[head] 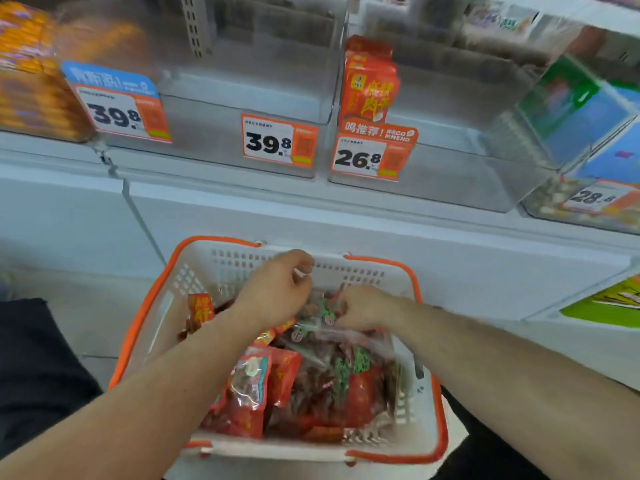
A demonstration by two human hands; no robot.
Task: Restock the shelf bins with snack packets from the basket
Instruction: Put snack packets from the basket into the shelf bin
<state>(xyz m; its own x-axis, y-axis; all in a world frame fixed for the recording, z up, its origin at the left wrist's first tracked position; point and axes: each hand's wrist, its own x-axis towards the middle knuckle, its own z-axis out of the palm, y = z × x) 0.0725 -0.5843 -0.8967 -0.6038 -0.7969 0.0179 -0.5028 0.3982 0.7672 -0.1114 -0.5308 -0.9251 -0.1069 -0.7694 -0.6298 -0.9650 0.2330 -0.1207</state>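
Your left hand is curled, seemingly holding nothing; your right hand pinches snack packets in the basket, beneath clear shelf bins.

A price tag on the left clear bin is showing 39.8. The tag on the middle bin is also reading 39.8. A third tag under the red packet is showing 26.8 and "RECOMMEND". A blurred tag at far right is reading 28.8.
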